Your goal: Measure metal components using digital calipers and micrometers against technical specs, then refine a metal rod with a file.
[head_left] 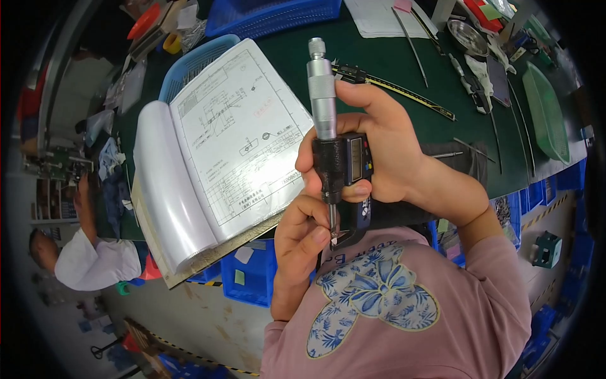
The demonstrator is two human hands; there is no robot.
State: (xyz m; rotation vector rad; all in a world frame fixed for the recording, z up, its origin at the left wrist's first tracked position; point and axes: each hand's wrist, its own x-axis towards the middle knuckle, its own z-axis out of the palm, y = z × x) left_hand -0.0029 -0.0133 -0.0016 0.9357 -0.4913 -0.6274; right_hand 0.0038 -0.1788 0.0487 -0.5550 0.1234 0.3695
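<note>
My right hand (392, 140) is wrapped round a digital micrometer (327, 164) with a silver thimble, a black body and a small display. The thimble points away from me, and the U-shaped frame is at the near end. My right thumb rests along the thimble. My left hand (295, 235) is closed in a pinch beside the micrometer's spindle, thumb and fingers on a small metal piece (334, 232) at the measuring gap. Its exact shape is mostly hidden by the fingertips. Left of the micrometer lies an open folder (237, 136) showing a technical drawing.
A black and yellow caliper (410, 95) lies beyond my right hand. Several thin rods (411, 47) and a second caliper (468, 82) are at the far right, near a green tray (544, 114). Blue baskets (271, 19) stand at the back. A person (95, 259) works at the left.
</note>
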